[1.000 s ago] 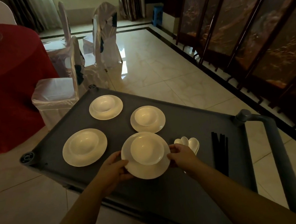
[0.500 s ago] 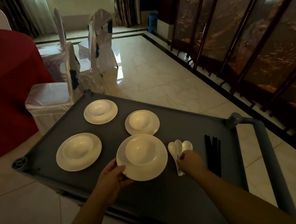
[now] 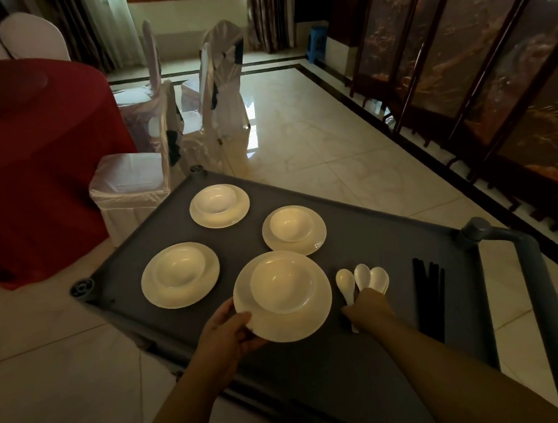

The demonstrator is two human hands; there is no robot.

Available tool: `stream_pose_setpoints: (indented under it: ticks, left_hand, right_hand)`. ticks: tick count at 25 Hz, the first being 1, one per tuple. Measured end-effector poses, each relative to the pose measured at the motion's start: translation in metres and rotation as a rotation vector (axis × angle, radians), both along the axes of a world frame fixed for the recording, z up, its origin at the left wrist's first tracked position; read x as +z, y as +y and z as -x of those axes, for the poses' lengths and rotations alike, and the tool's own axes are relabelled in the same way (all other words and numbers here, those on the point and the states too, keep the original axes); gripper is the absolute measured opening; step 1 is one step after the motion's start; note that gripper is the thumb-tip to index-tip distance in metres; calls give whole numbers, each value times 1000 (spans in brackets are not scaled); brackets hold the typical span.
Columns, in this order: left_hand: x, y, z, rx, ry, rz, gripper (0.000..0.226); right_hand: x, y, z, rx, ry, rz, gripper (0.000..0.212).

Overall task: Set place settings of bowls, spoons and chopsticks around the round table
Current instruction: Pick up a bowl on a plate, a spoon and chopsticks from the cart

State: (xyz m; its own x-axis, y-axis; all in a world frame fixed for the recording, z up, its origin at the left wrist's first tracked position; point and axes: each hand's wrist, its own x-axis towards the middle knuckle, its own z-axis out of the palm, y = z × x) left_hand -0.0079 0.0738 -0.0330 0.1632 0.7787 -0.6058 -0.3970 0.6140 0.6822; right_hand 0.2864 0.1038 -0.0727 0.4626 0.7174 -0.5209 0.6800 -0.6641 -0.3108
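Observation:
On the grey cart [image 3: 378, 249] stand several white plates, each with a white bowl on it. My left hand [image 3: 226, 334] grips the left rim of the nearest plate [image 3: 292, 320], which carries a bowl [image 3: 282, 285]. To its right lie white spoons [image 3: 364, 280], and my right hand [image 3: 367, 309] closes over the handle of the leftmost spoon [image 3: 344, 282]. Black chopsticks [image 3: 429, 295] lie further right on the cart. The round table [image 3: 22, 145] with its red cloth stands at the far left.
White-covered chairs [image 3: 129, 178] stand between the cart and the red table. The cart's handle bar [image 3: 552, 303] runs along the right. A dark folding screen [image 3: 496, 61] lines the right wall. Pale tiled floor [image 3: 314, 138] spreads beyond the cart.
My right hand left the plate's rim and moved right onto the spoons, where it now closes on one handle. My left hand keeps hold of the plate.

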Motion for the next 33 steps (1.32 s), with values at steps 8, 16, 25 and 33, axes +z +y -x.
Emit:
stream_pose_setpoints:
  ticks: [8,16,25,33]
  left_hand:
    - [-1,-2,-1,-12,-11,-20,38]
    - [-3,15,-34,-82,-29,-46,40]
    - [-2,22,-58,-173,-41,-99,43]
    - [3,20,-57,-155,-46,-105,45]
  right_hand:
    - [16,-8,-3,51,147,-178,16]
    - [33,-43,-74,-142,47,-412,10]
    - [-3,-97,-121,-412,-15,-196,39]
    - [-10,-92,-123,-371,-11,-118,45]
